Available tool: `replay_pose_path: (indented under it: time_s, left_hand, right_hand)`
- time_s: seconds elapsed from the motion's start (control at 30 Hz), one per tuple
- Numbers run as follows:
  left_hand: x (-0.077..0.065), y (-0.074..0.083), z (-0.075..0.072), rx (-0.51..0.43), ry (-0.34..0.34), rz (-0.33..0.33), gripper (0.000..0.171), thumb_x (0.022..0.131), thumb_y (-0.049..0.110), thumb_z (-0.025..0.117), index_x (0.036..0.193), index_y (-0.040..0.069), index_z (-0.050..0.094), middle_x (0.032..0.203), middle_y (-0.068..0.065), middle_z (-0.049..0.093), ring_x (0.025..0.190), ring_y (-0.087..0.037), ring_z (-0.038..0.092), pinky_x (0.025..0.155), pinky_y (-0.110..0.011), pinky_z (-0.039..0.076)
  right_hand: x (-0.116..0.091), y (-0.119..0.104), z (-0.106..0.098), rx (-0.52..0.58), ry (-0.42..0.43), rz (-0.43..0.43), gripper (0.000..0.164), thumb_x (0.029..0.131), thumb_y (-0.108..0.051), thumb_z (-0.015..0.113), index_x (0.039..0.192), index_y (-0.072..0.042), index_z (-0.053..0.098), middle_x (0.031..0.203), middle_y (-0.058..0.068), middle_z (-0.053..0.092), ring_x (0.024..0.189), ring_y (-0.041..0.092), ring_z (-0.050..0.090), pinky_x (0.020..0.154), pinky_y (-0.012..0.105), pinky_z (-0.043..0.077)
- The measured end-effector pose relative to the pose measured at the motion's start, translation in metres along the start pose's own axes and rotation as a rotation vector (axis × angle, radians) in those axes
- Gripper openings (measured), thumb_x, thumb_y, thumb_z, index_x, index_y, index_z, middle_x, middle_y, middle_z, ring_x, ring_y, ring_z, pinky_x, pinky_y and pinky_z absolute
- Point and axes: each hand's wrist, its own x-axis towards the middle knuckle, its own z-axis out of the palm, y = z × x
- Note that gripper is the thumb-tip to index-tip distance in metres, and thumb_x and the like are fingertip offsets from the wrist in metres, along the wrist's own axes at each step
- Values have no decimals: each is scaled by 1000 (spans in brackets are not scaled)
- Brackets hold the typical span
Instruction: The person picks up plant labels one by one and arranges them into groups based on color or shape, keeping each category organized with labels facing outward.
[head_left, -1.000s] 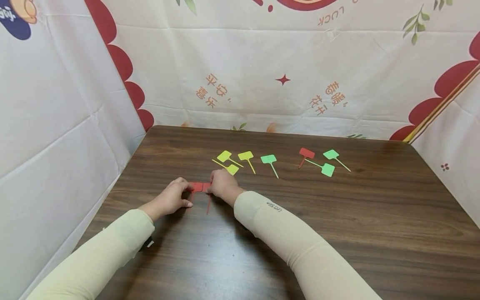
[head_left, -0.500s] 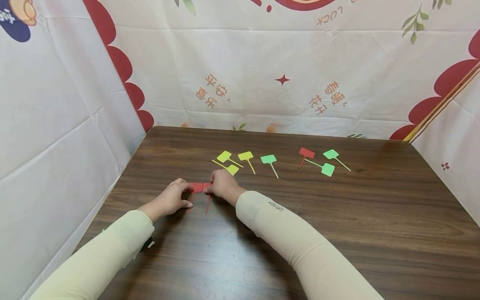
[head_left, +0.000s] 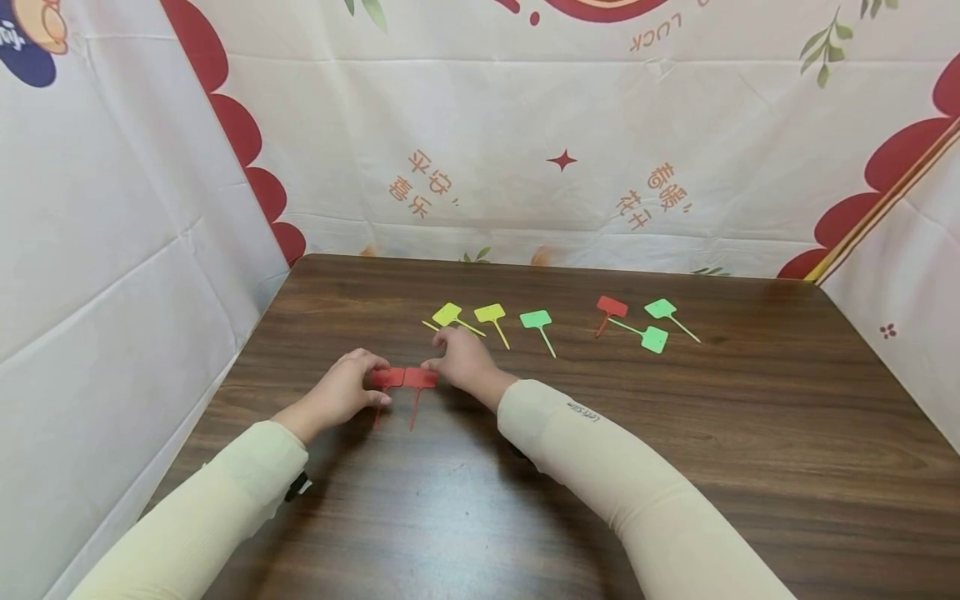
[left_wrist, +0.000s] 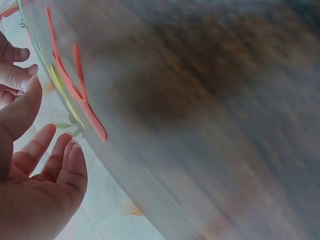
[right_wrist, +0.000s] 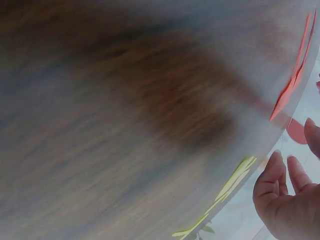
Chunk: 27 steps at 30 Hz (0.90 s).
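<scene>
Two red plant labels lie side by side on the table, heads abutting and spikes toward me. My left hand is over the left one; its thumb and fingers are spread apart, and the left wrist view shows a gap between this hand and the red labels. Just right of the pair is my right hand, fingers loosely bent with nothing held. It covers the head of one yellow plant label, whose spike tip shows. Beyond it lie two more yellow plant labels.
A green plant label lies right of the yellow ones. Farther right are another red label and two green labels. Behind the brown table's far edge hangs a printed white cloth.
My right hand has let go of the right red label and shifted right toward the yellow labels. The left hand's fingers have loosened over the left label.
</scene>
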Motion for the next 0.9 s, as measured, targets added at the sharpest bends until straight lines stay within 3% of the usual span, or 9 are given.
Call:
replay_pose_path:
  time_s: [0.37,0.9]
  left_hand:
    - [1,12,1,59,-9,4,50,79,14,80,122,-3,60,119,-16,57,115,-36,48,96,-49,42]
    - [6,24,9,136,-73,111,54,76,16,82,120,-6,61,118,-16,57,111,-33,49,97,-44,43]
  right_hand:
    - [-3,21,-19,64,63,-19,44,86,-24,75,122,-3,61,115,13,57,101,25,57,86,37,48]
    - [-7,47,-50,135,109,-67,43,88,-22,73,124,-2,58,120,18,54,109,31,55,90,41,47]
